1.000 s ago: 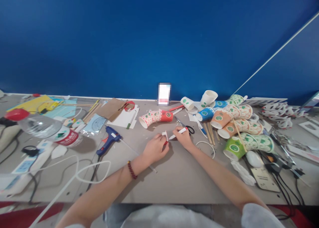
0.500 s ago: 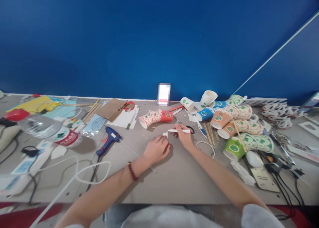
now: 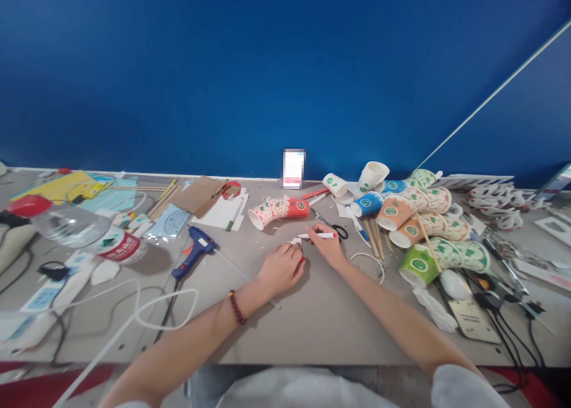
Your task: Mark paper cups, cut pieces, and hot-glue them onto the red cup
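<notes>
My right hand [image 3: 326,245] is closed around a white marker [image 3: 329,235] with a red end, held nearly level, its tip pointing left. That tip is at a small white piece [image 3: 295,240], perhaps paper, just beyond the fingers of my left hand [image 3: 281,267]. My left hand rests on the table with its fingers curled and pressed down at the piece; a bit of red shows by its fingertips, too small to name. Most of the white piece is hidden by the fingers. Behind both hands lie joined red-patterned paper cups [image 3: 279,210]. Black-handled scissors [image 3: 341,232] lie beside my right hand.
To the left are a blue glue gun [image 3: 195,252], a plastic bottle [image 3: 89,232], a power strip [image 3: 49,298] and looping white cable. Several paper cups [image 3: 419,265] and wooden sticks [image 3: 373,239] lie on the right. A blurred bright screen [image 3: 293,169] stands against the blue wall.
My right hand has shifted slightly left with the marker, and its tip is now slightly further left. More of the scissors shows. My left hand has hardly moved.
</notes>
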Demonstrator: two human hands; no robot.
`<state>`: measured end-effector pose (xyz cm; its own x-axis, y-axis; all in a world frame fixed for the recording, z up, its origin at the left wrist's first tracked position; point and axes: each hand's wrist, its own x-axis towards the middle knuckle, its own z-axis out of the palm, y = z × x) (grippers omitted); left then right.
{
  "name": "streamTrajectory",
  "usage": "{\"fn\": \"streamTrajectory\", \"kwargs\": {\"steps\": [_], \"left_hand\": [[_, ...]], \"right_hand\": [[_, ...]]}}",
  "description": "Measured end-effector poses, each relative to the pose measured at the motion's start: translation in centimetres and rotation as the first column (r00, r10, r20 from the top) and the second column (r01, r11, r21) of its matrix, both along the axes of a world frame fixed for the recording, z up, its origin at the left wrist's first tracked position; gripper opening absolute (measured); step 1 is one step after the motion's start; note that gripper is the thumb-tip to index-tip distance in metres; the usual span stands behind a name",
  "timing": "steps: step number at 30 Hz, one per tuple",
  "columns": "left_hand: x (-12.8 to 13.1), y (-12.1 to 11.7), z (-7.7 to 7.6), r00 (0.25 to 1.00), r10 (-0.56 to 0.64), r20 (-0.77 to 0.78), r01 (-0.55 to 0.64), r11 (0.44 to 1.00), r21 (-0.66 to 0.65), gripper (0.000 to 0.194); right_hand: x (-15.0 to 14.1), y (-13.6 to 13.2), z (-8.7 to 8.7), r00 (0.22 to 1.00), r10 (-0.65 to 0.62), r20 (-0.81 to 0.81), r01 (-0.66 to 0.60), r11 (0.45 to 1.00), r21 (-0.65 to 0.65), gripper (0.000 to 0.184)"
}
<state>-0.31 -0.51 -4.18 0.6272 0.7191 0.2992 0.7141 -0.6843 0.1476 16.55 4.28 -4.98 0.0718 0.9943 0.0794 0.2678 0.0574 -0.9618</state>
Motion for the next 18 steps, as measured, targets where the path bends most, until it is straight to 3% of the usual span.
{"fn": "streamTrajectory", "kwargs": {"steps": [8,18], "left_hand": [[0.07,-0.07,0.23,1.0,0.003,-0.014,-0.004,0.999,-0.038,0.033],[0.13,-0.06,0.05,1.0,0.004,-0.013,-0.004,1.0,-0.014,0.034]], "right_hand": [[-0.24,-0.08,0.66,0.998,0.031,0.06,-0.032,0.999,0.013,0.033],[-0.36,-0.03,0.25,0.998,0.043,0.046,-0.043,0.999,0.014,0.031]]}}
